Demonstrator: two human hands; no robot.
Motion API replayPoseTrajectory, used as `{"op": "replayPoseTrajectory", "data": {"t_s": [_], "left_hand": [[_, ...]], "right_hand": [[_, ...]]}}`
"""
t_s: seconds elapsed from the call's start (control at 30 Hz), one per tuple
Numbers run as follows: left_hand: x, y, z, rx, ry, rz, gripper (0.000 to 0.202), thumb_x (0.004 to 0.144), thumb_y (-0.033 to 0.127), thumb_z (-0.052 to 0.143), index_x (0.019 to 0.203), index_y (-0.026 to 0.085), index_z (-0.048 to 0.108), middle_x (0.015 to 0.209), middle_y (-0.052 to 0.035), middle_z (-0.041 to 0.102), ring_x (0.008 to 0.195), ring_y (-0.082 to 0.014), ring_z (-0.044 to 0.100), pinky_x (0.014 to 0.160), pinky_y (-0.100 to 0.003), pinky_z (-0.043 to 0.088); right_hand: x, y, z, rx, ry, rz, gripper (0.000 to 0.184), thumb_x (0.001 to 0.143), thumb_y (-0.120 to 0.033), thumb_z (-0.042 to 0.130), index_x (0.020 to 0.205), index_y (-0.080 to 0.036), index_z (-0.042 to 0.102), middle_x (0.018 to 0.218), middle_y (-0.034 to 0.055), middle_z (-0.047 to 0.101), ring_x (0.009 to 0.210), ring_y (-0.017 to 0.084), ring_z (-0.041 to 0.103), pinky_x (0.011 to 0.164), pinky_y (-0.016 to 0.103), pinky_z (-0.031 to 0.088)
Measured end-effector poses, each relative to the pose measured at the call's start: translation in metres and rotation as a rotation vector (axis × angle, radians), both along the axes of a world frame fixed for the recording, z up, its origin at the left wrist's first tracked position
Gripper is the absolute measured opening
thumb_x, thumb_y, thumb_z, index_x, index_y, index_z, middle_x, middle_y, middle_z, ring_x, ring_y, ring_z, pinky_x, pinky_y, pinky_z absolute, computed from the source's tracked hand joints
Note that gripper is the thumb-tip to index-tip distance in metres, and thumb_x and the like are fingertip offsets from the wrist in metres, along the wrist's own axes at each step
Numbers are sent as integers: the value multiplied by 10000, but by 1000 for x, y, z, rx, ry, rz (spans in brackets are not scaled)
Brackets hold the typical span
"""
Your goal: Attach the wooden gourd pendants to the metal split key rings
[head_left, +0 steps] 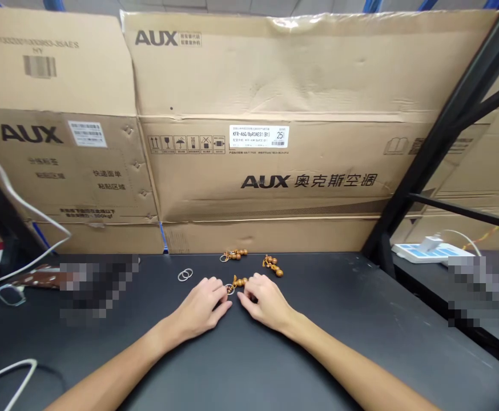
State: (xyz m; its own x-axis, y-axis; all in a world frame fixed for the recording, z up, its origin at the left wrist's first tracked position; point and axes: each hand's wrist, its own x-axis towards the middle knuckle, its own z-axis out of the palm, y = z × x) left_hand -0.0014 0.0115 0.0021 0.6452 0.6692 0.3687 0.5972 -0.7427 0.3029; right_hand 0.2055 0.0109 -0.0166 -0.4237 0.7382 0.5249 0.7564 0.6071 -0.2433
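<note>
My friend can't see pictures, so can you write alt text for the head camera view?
A left hand and a right hand rest on a black table on either side of a wooden-bead keychain with a metal ring. A second bead keychain and a third lie just beyond, with loose metal rings to the left. Large cardboard AUX boxes stand behind.

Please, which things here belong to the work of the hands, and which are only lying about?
In the work: left hand, right hand, wooden bead keychain, two other bead keychains, loose metal rings.
Lying about: AUX cardboard cartons, power strip, white cable.
</note>
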Motion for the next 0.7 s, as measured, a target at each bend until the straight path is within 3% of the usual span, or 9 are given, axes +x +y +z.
{"op": "replayPoseTrajectory", "data": {"t_s": [0.07,0.13,0.2,0.33,0.7], "left_hand": [[-1,0,-2,19,50,-8,192,924,314,447,942,206,605,962,-61,610,901,-214,548,873,-384,419],[-2,2,-4,29,62,31,281,925,349,451,1131,208,579,1166,-91,594,1069,-246,530,945,-417,405],[-4,4,-8,30,72,72,388,928,394,443,1253,198,523,1316,-106,528,1207,-265,469,1024,-443,364],[-7,7,-14,16,100,96,455,938,433,410,1303,179,501,1385,-112,483,1282,-268,423,1079,-450,332],[-7,8,-17,41,58,87,436,931,432,426,1285,198,526,1365,-103,507,1270,-269,443,1070,-449,350]], "right_hand": [[0,-1,1,-28,-45,54,80,868,-246,554,866,-196,616,875,56,636,858,200,565,773,326,434],[1,-1,1,-47,-55,47,253,877,-286,549,1108,-194,596,1131,98,618,1049,231,547,877,371,433],[2,0,-1,-75,-65,23,362,893,-325,524,1224,-182,557,1288,122,550,1186,257,491,975,418,400],[3,2,-6,-108,-88,8,395,905,-352,501,1241,-158,570,1344,135,515,1248,276,458,1040,448,369],[3,2,-6,-87,-77,11,384,897,-349,514,1229,-168,584,1328,136,532,1236,272,479,1032,453,389]]}}
